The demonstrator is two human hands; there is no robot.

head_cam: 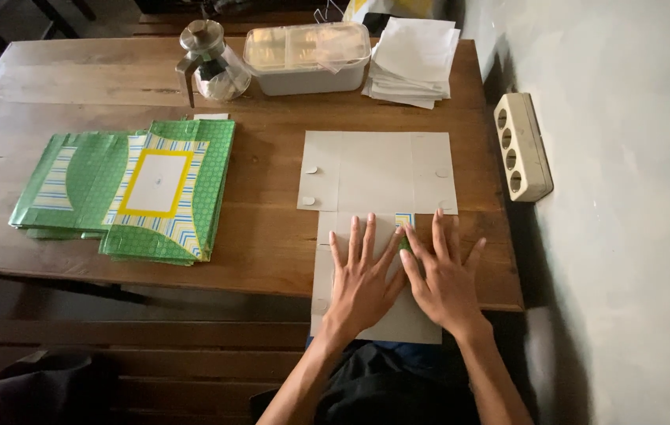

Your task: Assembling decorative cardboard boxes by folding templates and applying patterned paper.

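A flat, unfolded grey cardboard box blank (378, 173) lies plain side up on the wooden table (272, 236), with its near part hanging over the table's front edge. My left hand (362, 279) lies flat on that near part, fingers spread. My right hand (441, 275) presses flat beside it, fingers apart, over a folded flap whose green and striped printed side (403, 222) shows at the fingertips. Neither hand grips anything.
A stack of flat green printed box blanks (134, 189) lies on the left. At the back stand a glass pot with a metal lid (210, 63), a lidded white plastic container (307, 57) and a pile of white paper (414, 59). A power strip (521, 145) hangs on the right wall.
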